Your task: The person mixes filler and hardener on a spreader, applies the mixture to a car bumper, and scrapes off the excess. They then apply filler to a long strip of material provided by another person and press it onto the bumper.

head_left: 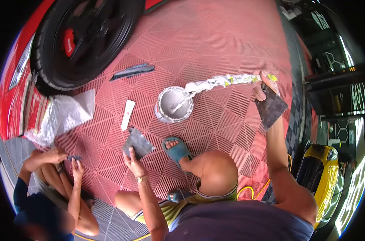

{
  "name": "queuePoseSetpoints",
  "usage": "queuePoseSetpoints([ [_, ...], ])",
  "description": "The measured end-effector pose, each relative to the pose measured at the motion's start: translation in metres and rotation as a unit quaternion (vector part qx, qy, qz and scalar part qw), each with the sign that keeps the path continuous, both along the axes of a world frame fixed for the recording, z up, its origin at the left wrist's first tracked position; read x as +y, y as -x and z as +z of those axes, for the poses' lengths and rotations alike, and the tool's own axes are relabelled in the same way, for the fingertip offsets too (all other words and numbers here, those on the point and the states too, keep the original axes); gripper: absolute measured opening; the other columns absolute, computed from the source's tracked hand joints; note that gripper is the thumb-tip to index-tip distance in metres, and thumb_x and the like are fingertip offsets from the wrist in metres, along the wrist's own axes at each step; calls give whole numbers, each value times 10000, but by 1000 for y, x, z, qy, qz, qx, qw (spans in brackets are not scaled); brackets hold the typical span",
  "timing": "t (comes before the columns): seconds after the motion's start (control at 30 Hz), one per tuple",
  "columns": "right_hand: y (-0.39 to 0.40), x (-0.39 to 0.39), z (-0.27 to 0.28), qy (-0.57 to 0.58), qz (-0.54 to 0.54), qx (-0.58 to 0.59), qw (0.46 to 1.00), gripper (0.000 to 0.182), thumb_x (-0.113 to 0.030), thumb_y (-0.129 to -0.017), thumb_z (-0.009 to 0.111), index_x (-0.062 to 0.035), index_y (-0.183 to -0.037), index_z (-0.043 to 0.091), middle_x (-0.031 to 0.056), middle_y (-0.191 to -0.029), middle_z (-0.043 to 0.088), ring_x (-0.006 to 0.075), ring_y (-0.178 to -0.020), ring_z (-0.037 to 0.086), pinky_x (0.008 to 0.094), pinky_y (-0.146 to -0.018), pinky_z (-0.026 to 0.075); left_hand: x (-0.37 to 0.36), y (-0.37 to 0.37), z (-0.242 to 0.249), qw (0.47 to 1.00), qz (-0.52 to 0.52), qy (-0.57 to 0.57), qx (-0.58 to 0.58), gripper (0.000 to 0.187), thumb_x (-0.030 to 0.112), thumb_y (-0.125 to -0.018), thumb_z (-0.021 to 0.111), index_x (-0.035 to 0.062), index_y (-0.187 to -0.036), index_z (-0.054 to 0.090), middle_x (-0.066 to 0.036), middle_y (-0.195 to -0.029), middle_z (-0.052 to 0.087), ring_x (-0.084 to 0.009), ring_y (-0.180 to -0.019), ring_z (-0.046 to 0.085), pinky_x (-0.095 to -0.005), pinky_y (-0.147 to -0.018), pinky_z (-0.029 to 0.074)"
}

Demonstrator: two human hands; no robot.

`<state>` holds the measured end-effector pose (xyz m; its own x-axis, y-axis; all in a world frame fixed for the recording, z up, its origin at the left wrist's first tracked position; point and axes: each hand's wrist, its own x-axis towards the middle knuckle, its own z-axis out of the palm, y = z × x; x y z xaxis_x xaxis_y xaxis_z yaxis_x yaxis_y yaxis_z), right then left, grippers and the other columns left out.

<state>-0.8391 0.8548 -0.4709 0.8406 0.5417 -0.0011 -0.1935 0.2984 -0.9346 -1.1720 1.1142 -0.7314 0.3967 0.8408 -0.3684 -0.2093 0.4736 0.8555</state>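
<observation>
My left hand (135,165) pinches a thin, dark grey square plate (139,143) by its near edge, just above the floor. On the right, my right hand (259,89) is closed around the far end of a long stick (214,82) thickly coated in white paste. A second dark square plate (271,107) is also held in that hand, under the fingers. The stick's other end reaches into an open tin (161,117) of pale grey-white paste, whose rim is smeared with it. Left of the tin lies a white tube (128,115).
A red car's wheel (88,34) stands at upper left, with plastic sheeting (72,114) beside it. A dark trim strip (133,71) lies on the red tiled floor (230,44). Another person (50,201) sits at lower left, handling a small dark part. A yellow hose (246,188) runs at right.
</observation>
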Motion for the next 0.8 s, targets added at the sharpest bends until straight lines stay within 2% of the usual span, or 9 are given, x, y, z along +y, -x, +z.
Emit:
queuePoseSetpoints([
  [0.17, 9, 6, 10, 37, -60, -7, 998, 274, -177, -954, 484, 71, -1040, 564, 131, -625, 578, 73, -359, 372, 195, -350, 304, 0, -5, -9, 999, -4, 27, -43, 264, 191, -904, 591, 50, -1125, 562, -55, -1059, 613, -150, -959, 579, -303, -841, 474],
  [0.23, 6, 5, 2, 21, -38, -3, 999, 279, -190, -954, 491, 68, -1029, 567, 128, -617, 575, 73, -360, 373, 191, -354, 307, -1, -7, -5, 998, 4, 44, -45, 259, 187, -903, 594, 49, -1120, 566, -56, -1057, 615, -151, -960, 580, -301, -846, 473],
  [0.37, 8, 5, -22, 46, -38, 21, 998, 265, -196, -954, 494, 42, -1024, 584, 119, -626, 579, 66, -372, 378, 194, -361, 307, 3, -14, 4, 995, -8, 65, -73, 295, 196, -924, 548, 41, -1176, 548, -78, -1111, 598, -170, -1003, 571, -333, -889, 465],
  [0.43, 12, 9, -35, 50, -36, 27, 998, 265, -204, -949, 506, 35, -1027, 589, 114, -627, 581, 60, -380, 380, 194, -365, 303, 5, -30, 20, 994, -19, 68, -78, 394, 232, -927, 529, 39, -1265, 476, -100, -1174, 564, -211, -1093, 539, -381, -928, 453],
  [0.5, 20, 14, -48, 81, -39, 37, 995, 273, -214, -942, 521, 33, -1033, 592, 106, -630, 585, 51, -395, 387, 187, -378, 304, 6, -52, 33, 993, -25, 75, -87, 411, 248, -925, 525, 42, -1273, 454, -109, -1181, 559, -237, -1070, 559, -399, -897, 479],
  [0.57, 24, 19, -62, 89, -38, 43, 994, 281, -222, -937, 532, 31, -1041, 594, 97, -635, 589, 44, -408, 395, 177, -391, 307, 8, -76, 37, 993, -61, 68, -78, 396, 268, -929, 511, 48, -1253, 452, -112, -1161, 557, -245, -991, 595, -381, -742, 556],
  [0.63, 30, 22, -82, 74, -40, 47, 995, 287, -228, -933, 538, 28, -1050, 596, 88, -641, 593, 38, -419, 404, 166, -405, 312, 7, -98, 41, 993, -77, 77, -38, 368, 279, -932, 505, 52, -1220, 467, -107, -1115, 565, -227, -904, 618, -322, -546, 574],
  [0.67, 32, 22, -86, 99, -19, 47, 994, 288, -217, -938, 529, 26, -1078, 591, 91, -675, 613, 36, -430, 418, 155, -428, 327, 6, -109, 44, 991, -95, 76, -56, 358, 281, -934, 504, 57, -1212, 474, -97, -1069, 575, -200, -871, 617, -291, -435, 553],
  [0.8, 29, 15, -123, 78, 45, 38, 995, 290, -185, -930, 534, 44, -1100, 584, 121, -760, 648, 34, -441, 417, 151, -446, 336, 0, -131, 55, 974, -154, 118, -113, 291, 217, -955, 456, 68, -1201, 496, -77, -1042, 596, -182, -790, 635, -321, -431, 574],
])
